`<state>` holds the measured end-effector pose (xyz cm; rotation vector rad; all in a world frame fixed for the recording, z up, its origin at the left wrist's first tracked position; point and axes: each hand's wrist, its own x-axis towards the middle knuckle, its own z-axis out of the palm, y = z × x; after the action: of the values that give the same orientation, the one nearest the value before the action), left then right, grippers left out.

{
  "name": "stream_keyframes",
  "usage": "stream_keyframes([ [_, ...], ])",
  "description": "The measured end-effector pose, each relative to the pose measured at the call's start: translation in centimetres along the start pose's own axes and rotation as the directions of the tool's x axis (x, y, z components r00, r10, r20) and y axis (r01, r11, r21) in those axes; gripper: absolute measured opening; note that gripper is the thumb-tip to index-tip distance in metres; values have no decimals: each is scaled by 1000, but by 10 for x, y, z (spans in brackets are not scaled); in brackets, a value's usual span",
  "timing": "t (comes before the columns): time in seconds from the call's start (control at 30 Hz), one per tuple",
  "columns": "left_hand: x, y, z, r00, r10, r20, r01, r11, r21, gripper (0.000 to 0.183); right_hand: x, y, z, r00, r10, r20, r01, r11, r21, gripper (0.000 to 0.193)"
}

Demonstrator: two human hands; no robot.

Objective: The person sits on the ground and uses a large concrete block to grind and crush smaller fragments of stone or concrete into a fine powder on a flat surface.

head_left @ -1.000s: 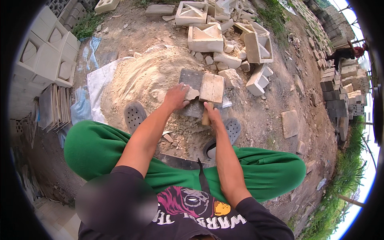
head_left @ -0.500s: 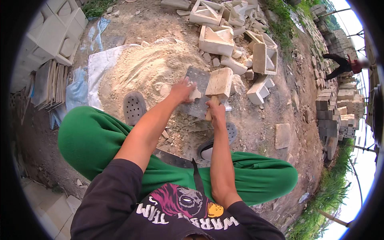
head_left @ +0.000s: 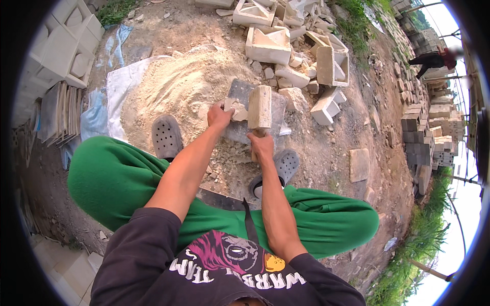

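Observation:
My right hand (head_left: pixel 261 146) is closed round the short handle of a wooden mallet (head_left: pixel 260 108), its blocky head pointing away from me. The head hangs over a dark flat slab (head_left: pixel 278 108), just right of a pale broken chunk of block (head_left: pixel 239 110). My left hand (head_left: pixel 219 116) grips that chunk by its left side. Whether the mallet head touches the slab or the chunk, I cannot tell. Pale crumbs and powder lie around the slab, between my feet in grey clogs (head_left: pixel 167 137).
A heap of pale powder (head_left: pixel 168 84) spreads over a white sheet (head_left: pixel 118 102) at left. Broken hollow blocks (head_left: pixel 269 45) pile up beyond the slab. Stacked blocks (head_left: pixel 66 38) and thin boards (head_left: pixel 60 113) stand far left. Another person (head_left: pixel 434 61) is at far right.
The mallet has moved left and its head has turned to show a narrower side. My left hand has shifted left and now grips the chunk, where its fingers were spread before.

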<state>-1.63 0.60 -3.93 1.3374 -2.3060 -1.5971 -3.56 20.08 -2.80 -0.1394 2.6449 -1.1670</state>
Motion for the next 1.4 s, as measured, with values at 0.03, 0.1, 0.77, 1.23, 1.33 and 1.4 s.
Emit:
stream_keyframes([
  [0.03, 1, 0, 3, 998, -38, -43, 36, 998, -48, 43, 2, 2, -1, 992, 113, 53, -117, 991, 72, 37],
  [0.1, 3, -2, 4, 998, -42, -48, 40, 998, -46, 43, 7, 5, -4, 970, 215, 111, -230, 964, 136, 40],
  [0.77, 0, 3, 2, 994, -102, -30, 100, 992, -81, 47, 10, 3, -5, 993, 95, -69, -92, 995, 45, 34],
  [1.23, 7, -8, 11, 999, -44, -32, 42, 997, -64, 47, -8, -8, -1, 977, 213, 30, -210, 975, -75, 44],
  [1.33, 4, -10, 6, 998, -4, -59, 3, 1000, -21, 47, -4, -20, -6, 986, 164, 5, -164, 986, 22, 36],
  [1.4, 10, -10, 1, 999, -14, -47, 14, 1000, -11, 47, 0, -27, -7, 995, 80, -57, -73, 989, 128, 31],
])
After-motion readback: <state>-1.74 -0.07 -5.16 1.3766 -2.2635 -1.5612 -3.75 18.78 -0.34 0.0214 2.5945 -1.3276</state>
